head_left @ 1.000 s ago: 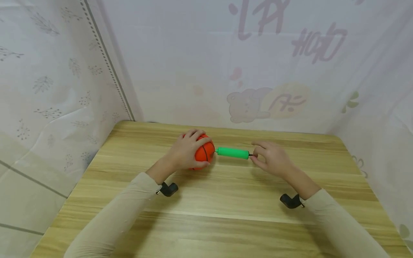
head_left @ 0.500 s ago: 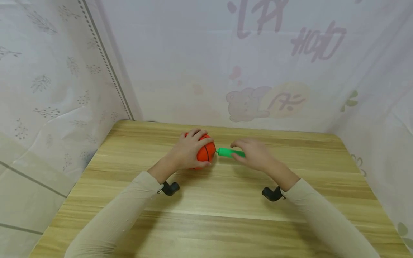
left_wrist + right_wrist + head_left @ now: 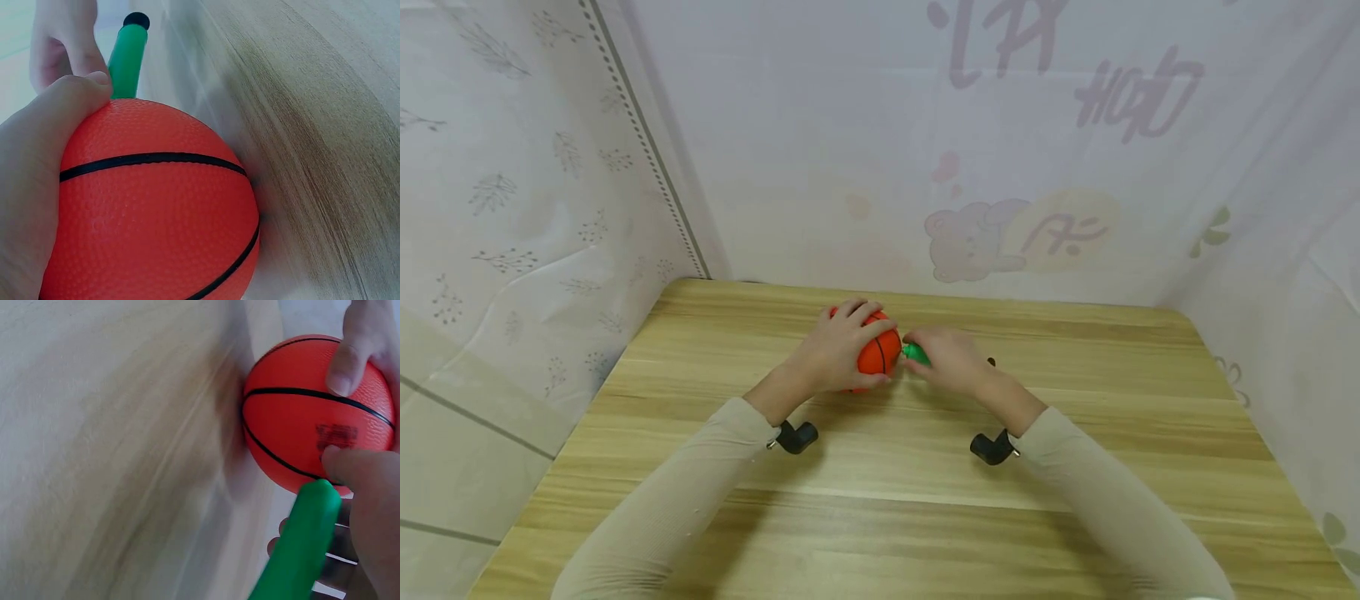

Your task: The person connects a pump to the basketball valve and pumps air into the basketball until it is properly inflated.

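My left hand holds a small orange-red toy basketball with black lines on the wooden table, fingers spread over its top and thumb on the near side. To the right of the ball lies a green hand pump, its narrow end pointing at the ball. My right hand grips the pump's body near that end and covers most of it. In the left wrist view the pump shows its black end cap beyond the ball. Whether the needle sits in the ball is hidden.
Both hands work toward the back of the wood-grain table. A pale printed curtain hangs behind its back edge and along the sides. A black camera mount is strapped at each wrist.
My right hand has let go of the pump's thin black rod end, slid left along the green body, and now grips it close to the ball. The left hand stays on the ball.
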Demonstrator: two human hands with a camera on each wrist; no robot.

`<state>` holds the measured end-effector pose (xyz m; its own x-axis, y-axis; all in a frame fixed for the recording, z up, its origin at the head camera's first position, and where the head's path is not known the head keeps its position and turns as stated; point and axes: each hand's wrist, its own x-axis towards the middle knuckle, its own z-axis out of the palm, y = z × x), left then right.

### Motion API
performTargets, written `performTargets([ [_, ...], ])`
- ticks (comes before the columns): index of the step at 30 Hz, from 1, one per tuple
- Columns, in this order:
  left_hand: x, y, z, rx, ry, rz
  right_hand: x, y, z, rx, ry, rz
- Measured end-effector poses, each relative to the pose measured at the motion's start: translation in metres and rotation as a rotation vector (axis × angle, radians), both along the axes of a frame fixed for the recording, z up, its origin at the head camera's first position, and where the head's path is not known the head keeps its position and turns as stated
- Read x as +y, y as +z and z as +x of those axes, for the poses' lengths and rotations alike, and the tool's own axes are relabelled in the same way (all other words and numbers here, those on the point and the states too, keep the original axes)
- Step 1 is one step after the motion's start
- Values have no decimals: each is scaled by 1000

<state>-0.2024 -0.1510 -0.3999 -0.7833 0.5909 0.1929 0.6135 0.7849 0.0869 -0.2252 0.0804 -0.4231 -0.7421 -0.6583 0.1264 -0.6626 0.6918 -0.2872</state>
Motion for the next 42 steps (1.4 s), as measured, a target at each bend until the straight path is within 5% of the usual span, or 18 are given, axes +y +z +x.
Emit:
performTargets([
  [16,-1,0,-1,2,-1,-13,-5,-15,0,-10,-79,45],
  [42,-4,-4,1,10,-16,4,-2,-21,-1,39,-83,26],
])
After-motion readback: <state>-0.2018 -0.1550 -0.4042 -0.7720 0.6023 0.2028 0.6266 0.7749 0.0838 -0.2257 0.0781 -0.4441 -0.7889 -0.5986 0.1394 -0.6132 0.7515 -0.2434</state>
